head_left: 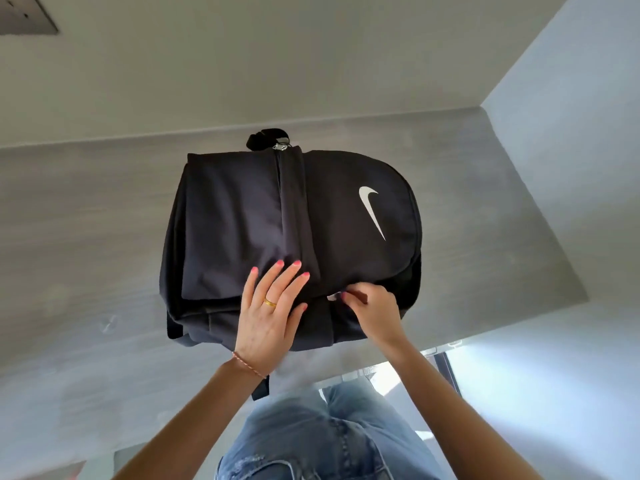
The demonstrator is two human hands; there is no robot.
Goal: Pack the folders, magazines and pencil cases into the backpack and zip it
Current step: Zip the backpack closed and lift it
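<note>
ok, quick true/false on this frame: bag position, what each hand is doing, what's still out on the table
1. The backpack lies flat on the grey table. True.
2. The left hand rests open on the backpack. True.
3. The right hand hangs clear of the bag. False: its fingers pinch a small pale tab at the bag's near edge, probably a zipper pull.
4. Folders and magazines lie beside the bag. False: none show on the table.
5. The bag carries a red logo. False: the logo is white.

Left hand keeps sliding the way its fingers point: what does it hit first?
Nothing but backpack fabric: the left hand lies flat on it, fingers aimed up along the zip flap. The far zip pulls come next, probably.
</note>
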